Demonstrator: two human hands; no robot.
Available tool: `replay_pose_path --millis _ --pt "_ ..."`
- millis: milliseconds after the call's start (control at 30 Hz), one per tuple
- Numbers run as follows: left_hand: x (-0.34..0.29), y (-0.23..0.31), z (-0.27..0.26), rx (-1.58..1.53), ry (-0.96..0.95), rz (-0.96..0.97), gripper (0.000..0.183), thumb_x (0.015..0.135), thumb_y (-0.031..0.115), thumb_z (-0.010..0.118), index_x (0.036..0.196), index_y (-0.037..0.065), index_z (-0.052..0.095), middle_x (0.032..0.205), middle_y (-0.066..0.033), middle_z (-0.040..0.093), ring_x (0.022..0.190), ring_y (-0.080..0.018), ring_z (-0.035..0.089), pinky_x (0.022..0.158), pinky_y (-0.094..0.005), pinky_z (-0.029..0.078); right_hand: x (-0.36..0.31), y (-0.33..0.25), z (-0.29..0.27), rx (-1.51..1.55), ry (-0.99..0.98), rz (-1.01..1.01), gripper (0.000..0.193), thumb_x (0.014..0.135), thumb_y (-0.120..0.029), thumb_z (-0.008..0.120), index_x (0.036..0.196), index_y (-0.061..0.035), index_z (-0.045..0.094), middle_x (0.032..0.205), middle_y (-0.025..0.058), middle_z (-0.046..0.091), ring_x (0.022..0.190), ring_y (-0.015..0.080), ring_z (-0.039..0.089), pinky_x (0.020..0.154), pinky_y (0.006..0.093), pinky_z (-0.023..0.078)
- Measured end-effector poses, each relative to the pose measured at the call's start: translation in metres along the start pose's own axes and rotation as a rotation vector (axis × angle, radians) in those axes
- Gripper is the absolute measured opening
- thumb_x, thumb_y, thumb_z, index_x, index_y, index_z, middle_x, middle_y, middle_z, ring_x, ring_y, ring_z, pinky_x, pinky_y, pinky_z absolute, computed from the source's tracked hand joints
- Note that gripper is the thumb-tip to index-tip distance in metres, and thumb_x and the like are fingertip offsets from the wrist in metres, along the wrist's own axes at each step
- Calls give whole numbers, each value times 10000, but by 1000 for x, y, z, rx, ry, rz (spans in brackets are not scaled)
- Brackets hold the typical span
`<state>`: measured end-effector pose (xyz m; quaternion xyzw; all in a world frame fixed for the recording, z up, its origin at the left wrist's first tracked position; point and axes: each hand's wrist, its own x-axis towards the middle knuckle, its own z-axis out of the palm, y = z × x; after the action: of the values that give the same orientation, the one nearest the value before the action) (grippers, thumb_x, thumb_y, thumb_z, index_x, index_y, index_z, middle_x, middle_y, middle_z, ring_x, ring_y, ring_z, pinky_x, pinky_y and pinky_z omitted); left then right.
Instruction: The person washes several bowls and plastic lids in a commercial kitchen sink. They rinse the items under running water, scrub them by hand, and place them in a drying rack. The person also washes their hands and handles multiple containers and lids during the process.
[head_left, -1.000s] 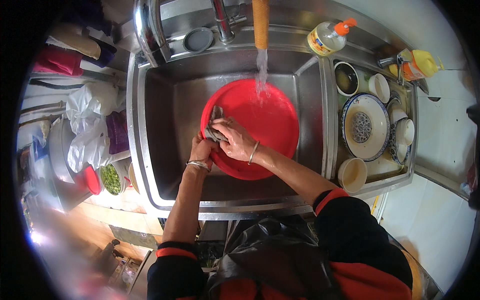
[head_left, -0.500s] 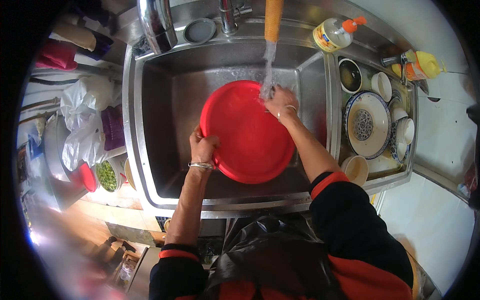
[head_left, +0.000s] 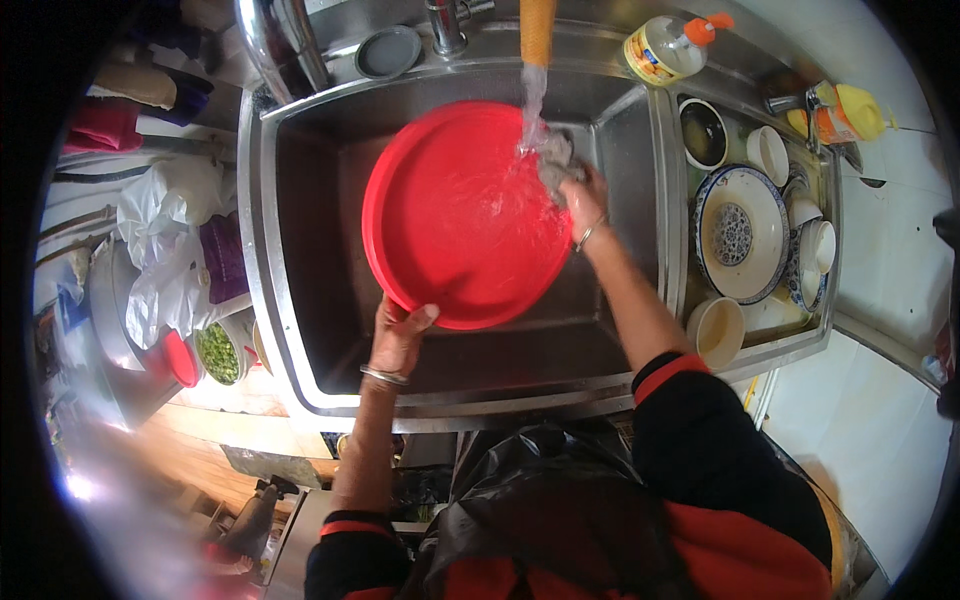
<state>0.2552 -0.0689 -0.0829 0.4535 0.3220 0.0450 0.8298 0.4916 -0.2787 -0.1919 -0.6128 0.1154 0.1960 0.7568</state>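
Note:
A round red plastic basin (head_left: 470,220) is held over the metal sink (head_left: 450,370), its inside facing up. My left hand (head_left: 398,340) grips the near left part of its rim, thumb on top; the other fingers are partly hidden beneath. At the right side of the basin, my right hand (head_left: 587,205) is closed on a crumpled grey rag (head_left: 556,165). Water (head_left: 533,105) runs from an orange hose (head_left: 537,30) into the basin beside the rag, rippling over the bottom.
Bowls and a large patterned dish (head_left: 740,235) sit in the right-hand basin. A soap pump bottle (head_left: 665,50) and a yellow bottle (head_left: 845,112) stand behind. To the left are a plastic bag (head_left: 170,230) and a container of chopped greens (head_left: 220,352). A faucet (head_left: 280,45) rises at the back left.
The red basin has shifted left and away from me, its tilt changed. Water now lands further inside it. The grey rag in my right hand has come into clear view.

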Motion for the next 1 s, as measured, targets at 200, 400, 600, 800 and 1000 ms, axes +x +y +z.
replay_pose_path --millis 200,400,600,800,1000 --pt "83 85 5 479 -302 -103 559 814 245 750 1231 -48 522 1069 -156 652 926 -220 651 815 -350 541 40 -82 79 -769 -631 -555 389 706 -80 661 1091 -68 612 907 74 660 811 191 632 734 326 509" --pt "109 70 42 729 -135 26 375 724 -98 656 1095 -59 615 1007 -105 673 852 -194 651 771 -325 531 29 -94 125 -895 -841 -838 401 692 -34 634 1078 -126 582 848 61 655 779 202 632 682 354 501" --pt "70 47 36 202 19 71 338 714 -119 654 1037 -15 643 956 -97 691 827 -197 665 775 -332 536 41 -82 55 -971 -330 -253 387 703 -171 651 1061 -26 629 907 187 678 894 289 659 772 386 511" --pt "93 2 22 24 203 116 306 669 -96 700 955 4 656 908 -92 691 786 -210 666 757 -338 541 -42 24 -4 -996 154 39 632 676 -234 735 1200 54 528 1118 295 604 1026 405 604 927 445 475" --pt "99 -81 9 -346 289 -117 484 735 -70 673 1193 42 564 1173 -107 618 1049 -280 593 939 -441 473 -62 44 -6 -1616 -61 -220 762 759 -175 640 1427 -4 316 1475 209 300 1366 400 254 1116 481 260"
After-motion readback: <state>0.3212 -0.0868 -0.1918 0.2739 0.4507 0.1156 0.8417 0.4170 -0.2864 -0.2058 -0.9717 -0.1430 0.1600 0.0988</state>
